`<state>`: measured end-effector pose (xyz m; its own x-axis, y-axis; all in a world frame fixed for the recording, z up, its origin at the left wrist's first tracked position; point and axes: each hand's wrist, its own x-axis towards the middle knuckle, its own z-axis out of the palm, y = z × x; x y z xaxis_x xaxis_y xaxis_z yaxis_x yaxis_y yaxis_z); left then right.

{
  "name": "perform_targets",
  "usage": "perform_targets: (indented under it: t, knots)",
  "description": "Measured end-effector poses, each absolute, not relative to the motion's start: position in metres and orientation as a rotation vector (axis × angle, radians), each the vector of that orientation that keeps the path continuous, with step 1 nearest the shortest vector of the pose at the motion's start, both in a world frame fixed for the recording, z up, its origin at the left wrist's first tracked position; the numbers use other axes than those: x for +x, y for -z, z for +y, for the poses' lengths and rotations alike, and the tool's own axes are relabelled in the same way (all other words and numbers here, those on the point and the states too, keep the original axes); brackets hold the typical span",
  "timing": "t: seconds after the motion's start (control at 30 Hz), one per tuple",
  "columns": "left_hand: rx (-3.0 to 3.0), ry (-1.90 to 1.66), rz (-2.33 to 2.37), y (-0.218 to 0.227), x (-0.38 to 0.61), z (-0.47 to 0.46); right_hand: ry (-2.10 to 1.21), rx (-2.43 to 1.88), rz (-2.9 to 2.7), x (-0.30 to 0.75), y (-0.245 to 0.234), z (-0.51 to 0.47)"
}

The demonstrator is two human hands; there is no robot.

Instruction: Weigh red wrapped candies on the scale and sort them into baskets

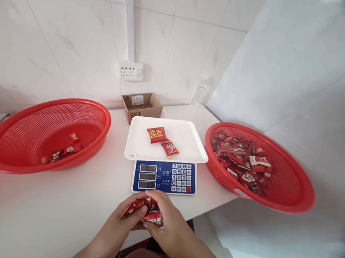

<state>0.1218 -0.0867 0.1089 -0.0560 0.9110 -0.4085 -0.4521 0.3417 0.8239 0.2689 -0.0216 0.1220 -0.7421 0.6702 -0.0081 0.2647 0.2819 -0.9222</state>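
My left hand (116, 225) and my right hand (168, 227) meet at the table's front edge, just below the scale. The left hand pinches a red snack packet (132, 207). The right hand closes over more red packets (154, 216), which are partly hidden by my fingers. Behind them stands a blue-faced digital price scale (165, 177) with a white tray (187, 136). Two red packets (158, 135) lie on that tray, touching each other.
A red mesh basket (70, 104) at left holds a few packets. Another (275, 206) at right holds a heap of them. A cardboard box (140, 107) stands behind the scale, below a wall socket (131, 71). A clear plastic bottle (200, 93) stands in the back corner.
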Motion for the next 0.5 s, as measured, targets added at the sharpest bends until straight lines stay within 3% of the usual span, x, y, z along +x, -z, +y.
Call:
perform_targets:
  t: [0.5]
  knots:
    - [0.790, -1.003, 1.187, -0.129, 0.120, -0.066, -1.425, -0.828, -2.175, 0.292, -0.115, -0.015]
